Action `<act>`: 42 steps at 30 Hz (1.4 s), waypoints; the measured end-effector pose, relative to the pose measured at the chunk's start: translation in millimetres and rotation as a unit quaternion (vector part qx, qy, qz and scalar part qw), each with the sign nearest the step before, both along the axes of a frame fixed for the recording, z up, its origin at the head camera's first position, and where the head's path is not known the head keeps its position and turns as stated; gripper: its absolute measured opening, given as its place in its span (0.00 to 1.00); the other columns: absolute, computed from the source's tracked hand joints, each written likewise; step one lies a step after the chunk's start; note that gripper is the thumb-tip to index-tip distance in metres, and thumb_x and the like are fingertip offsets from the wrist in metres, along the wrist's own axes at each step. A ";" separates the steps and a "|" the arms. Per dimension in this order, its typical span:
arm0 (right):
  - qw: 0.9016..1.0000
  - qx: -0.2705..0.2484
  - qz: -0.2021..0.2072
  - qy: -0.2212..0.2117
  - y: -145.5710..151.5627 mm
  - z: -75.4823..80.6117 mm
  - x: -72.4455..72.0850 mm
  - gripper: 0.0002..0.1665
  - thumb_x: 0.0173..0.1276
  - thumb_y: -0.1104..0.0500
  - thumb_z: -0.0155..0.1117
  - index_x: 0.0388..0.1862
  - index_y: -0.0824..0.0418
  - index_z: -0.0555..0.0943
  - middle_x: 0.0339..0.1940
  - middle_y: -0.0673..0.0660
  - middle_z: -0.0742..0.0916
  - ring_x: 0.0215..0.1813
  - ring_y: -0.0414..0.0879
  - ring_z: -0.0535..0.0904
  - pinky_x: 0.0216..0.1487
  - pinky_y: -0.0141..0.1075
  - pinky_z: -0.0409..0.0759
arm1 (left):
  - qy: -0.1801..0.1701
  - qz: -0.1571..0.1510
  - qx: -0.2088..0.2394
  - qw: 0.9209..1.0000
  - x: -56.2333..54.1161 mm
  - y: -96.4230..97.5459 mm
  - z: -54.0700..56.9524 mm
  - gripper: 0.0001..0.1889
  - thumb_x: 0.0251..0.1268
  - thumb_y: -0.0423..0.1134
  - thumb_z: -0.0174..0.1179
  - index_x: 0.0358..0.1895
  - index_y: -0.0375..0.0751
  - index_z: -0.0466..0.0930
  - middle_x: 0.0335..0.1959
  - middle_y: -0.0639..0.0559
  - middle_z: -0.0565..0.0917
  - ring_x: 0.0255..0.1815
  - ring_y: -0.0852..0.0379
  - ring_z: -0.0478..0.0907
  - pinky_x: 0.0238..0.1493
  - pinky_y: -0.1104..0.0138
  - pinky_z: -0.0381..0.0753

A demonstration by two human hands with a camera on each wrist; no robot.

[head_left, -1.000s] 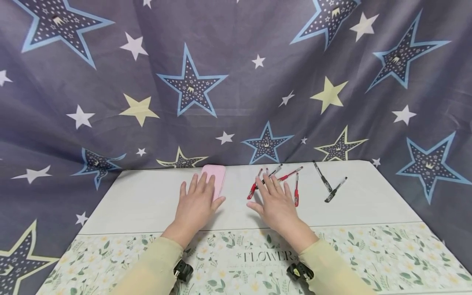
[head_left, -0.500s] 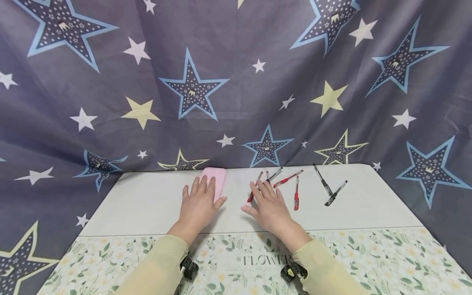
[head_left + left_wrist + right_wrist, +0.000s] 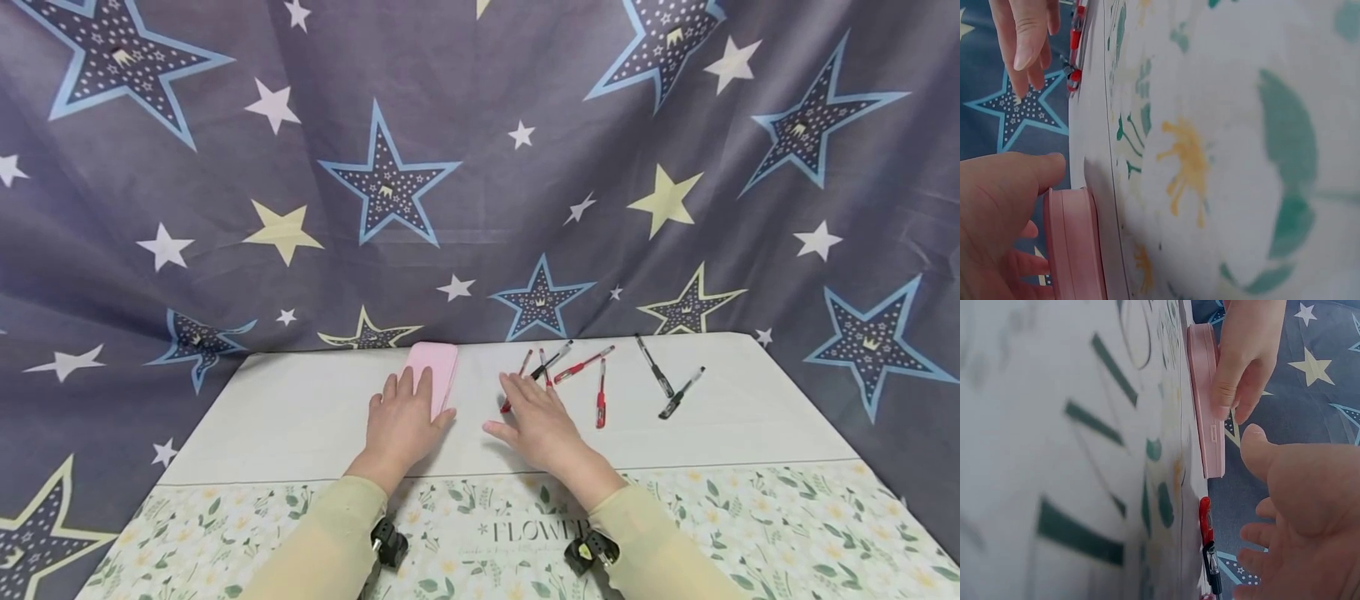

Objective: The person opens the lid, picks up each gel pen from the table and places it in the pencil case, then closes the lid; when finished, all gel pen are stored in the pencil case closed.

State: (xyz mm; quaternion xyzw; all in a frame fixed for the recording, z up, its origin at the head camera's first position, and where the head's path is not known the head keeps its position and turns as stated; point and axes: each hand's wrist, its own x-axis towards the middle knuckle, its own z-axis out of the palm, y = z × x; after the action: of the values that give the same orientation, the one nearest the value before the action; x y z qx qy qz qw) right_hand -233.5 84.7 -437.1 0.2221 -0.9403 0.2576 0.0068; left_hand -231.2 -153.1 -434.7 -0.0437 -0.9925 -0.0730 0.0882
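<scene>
A flat pink pencil case (image 3: 444, 367) with rounded corners lies near the table's back edge; its clasp (image 3: 1213, 433) shows on the side in the right wrist view. My left hand (image 3: 401, 421) lies over its near left part, fingers extended, thumb by the right edge. My right hand (image 3: 542, 425) hovers palm down with fingers spread, holding nothing. Its fingertips overlap the near end of a red pen (image 3: 527, 362) in the head view. Just beyond those fingers are a black pen (image 3: 555, 358) and another red pen (image 3: 585, 365).
Right of my right hand lies a red pen (image 3: 602, 400). Farther right are two black pens (image 3: 655, 367) (image 3: 682, 393). The white table (image 3: 300, 417) has a floral front strip (image 3: 757, 517). A star-patterned curtain (image 3: 480, 208) hangs directly behind it.
My right hand has drawn left and slightly toward me, uncovering more of the pens. My left hand has eased back a little over the pencil case. The case and pens stay put.
</scene>
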 end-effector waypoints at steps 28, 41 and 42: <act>0.999 -0.034 0.025 -0.005 -0.8 0.4 -0.7 0.49 0.80 0.45 0.73 0.88 0.65 0.64 0.86 0.65 0.71 0.87 0.64 0.62 0.87 0.62 0.58 | 0.002 -0.135 0.101 0.986 5.2 -46.6 -7.7 0.35 0.69 0.40 0.66 0.80 0.40 0.76 0.81 0.34 0.72 0.81 0.29 0.68 0.72 0.28 0.72; 0.997 -0.040 0.053 0.025 -6.3 0.2 -2.8 0.45 0.78 0.49 0.76 0.86 0.63 0.70 0.85 0.62 0.74 0.85 0.62 0.67 0.83 0.62 0.68 | 0.011 -0.214 0.132 0.968 2.6 -68.9 -11.2 0.34 0.63 0.37 0.70 0.75 0.38 0.81 0.79 0.38 0.76 0.80 0.31 0.70 0.76 0.29 0.68; 0.997 -0.036 0.058 0.026 -7.7 -0.2 -4.3 0.45 0.78 0.49 0.76 0.85 0.63 0.70 0.85 0.63 0.73 0.85 0.62 0.67 0.83 0.61 0.68 | 0.009 -0.216 0.129 0.968 2.3 -69.8 -11.8 0.34 0.62 0.37 0.70 0.75 0.39 0.81 0.80 0.39 0.76 0.80 0.32 0.70 0.78 0.29 0.66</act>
State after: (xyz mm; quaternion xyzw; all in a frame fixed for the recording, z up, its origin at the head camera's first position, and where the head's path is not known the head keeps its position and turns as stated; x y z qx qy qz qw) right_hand -237.8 77.0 -437.3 0.2828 -0.9155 0.2852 0.0245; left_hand -228.9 -222.9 -446.5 -0.2464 -0.9406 -0.2178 0.0842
